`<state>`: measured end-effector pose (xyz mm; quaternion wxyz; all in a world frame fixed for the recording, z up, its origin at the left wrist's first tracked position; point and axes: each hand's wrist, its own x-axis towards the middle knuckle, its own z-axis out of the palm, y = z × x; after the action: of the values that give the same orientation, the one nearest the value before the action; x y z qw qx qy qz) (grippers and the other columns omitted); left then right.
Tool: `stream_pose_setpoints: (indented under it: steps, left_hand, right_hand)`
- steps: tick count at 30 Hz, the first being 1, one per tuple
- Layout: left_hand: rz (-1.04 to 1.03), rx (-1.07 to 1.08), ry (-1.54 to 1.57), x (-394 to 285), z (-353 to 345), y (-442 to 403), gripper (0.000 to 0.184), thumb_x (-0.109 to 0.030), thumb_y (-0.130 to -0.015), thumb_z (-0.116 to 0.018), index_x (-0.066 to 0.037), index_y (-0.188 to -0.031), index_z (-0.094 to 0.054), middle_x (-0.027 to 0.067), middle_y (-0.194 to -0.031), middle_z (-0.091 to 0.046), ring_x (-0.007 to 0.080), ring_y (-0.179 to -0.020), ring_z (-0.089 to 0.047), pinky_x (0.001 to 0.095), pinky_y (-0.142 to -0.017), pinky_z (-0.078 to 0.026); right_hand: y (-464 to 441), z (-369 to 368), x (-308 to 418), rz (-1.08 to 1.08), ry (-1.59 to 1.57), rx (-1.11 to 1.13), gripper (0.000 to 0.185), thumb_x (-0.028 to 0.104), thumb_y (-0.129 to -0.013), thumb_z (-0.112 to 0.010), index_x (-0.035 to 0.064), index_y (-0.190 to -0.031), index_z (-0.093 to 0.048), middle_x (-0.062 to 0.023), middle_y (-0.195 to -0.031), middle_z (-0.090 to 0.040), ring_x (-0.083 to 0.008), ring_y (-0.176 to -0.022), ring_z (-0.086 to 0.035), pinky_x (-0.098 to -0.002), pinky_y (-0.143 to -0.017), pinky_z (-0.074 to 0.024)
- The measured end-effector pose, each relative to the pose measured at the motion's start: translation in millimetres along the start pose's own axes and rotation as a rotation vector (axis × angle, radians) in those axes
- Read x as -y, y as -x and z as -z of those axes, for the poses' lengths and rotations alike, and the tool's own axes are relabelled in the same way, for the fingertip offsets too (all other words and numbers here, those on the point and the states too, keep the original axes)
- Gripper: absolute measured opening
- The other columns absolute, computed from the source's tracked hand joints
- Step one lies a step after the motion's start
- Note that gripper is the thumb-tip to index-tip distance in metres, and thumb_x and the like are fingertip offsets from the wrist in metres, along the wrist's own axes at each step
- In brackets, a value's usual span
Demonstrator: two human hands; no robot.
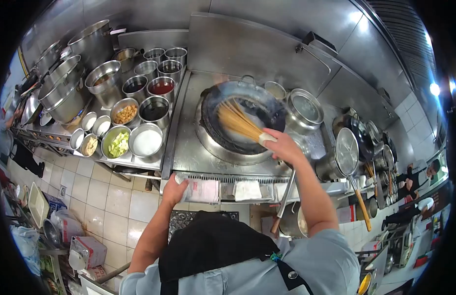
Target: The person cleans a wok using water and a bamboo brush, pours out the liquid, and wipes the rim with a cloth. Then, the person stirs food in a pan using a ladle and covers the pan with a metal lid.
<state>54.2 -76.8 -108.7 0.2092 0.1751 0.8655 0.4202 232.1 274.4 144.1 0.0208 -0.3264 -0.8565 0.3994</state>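
My right hand (282, 146) is closed round the white-wrapped handle of a bamboo wok brush (238, 122). The brush's long bristles reach into a large dark wok (222, 140) on the range, and their tips are smeared by motion. Steam or smoke drifts over the wok. At the range's front left corner is my left hand (175, 190), its fingers curled at the edge against something pale that I cannot make out. Folded white cloths (247, 190) lie along the front ledge between my hands. A ladle (285, 196) leans on the front edge below my right hand.
To the left stand several steel pots of sauces, chopped greens (119, 143) and a white-filled pot (146, 141). On the right are a lidded pot (305, 109) and a strainer (347, 150) with a wooden handle. Other people stand at far left and right.
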Motion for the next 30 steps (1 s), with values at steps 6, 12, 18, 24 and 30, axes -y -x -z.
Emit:
stream_pose_setpoints:
  steps: [6,12,18,24,30]
  left_hand:
    - [0.010,-0.003,0.048,-1.2,-4.0,-0.1,0.053,-0.039,-0.090,-0.072,-0.002,-0.126,-0.061,0.0250,-0.116,-0.072,0.0422,-0.113,-0.068,0.0452,-0.096,-0.052]
    - [0.057,-0.098,0.015,10.5,-14.8,-4.4,0.046,-0.036,-0.090,-0.074,-0.001,-0.118,-0.062,0.0213,-0.107,-0.075,0.0356,-0.104,-0.072,0.0426,-0.091,-0.054]
    - [0.070,-0.054,0.049,7.3,-14.6,-9.3,0.047,-0.036,-0.089,-0.075,0.000,-0.116,-0.064,0.0218,-0.105,-0.074,0.0350,-0.101,-0.072,0.0422,-0.089,-0.054]
    - [0.063,-0.081,0.113,24.6,-21.1,-11.1,0.046,-0.036,-0.089,-0.075,0.000,-0.116,-0.063,0.0210,-0.105,-0.075,0.0348,-0.101,-0.072,0.0422,-0.089,-0.054]
    - [0.068,-0.061,0.110,21.9,-17.3,-12.5,0.054,-0.037,-0.089,-0.076,0.000,-0.124,-0.061,0.0230,-0.112,-0.074,0.0357,-0.108,-0.071,0.0421,-0.094,-0.054]
  right_hand:
    - [-193.7,-60.4,-52.1,-0.081,-0.231,0.203,0.041,0.033,-0.094,-0.067,0.0088,-0.127,-0.069,-0.0087,-0.089,-0.072,-0.0197,-0.049,-0.060,-0.0336,-0.051,-0.0531]
    - [-145.3,-90.6,-32.5,0.031,-0.083,0.102,0.056,0.033,-0.097,-0.062,0.0053,-0.144,-0.054,-0.0149,-0.084,-0.070,-0.0240,-0.052,-0.065,-0.0379,-0.053,-0.0537]
    - [-217.3,-47.7,-59.0,-0.069,-0.096,0.163,0.051,0.036,-0.097,-0.059,0.0003,-0.133,-0.058,-0.0174,-0.084,-0.071,-0.0261,-0.053,-0.067,-0.0404,-0.051,-0.0535]
    - [-181.2,-86.8,-37.1,0.006,-0.120,0.137,0.062,0.036,-0.097,-0.063,0.0030,-0.147,-0.049,-0.0197,-0.101,-0.073,-0.0254,-0.057,-0.069,-0.0403,-0.059,-0.0568]
    - [-124.9,46.6,-6.5,0.027,0.536,0.541,0.051,0.032,-0.091,-0.067,0.0068,-0.135,-0.064,-0.0168,-0.109,-0.073,-0.0254,-0.055,-0.069,-0.0379,-0.053,-0.0580]
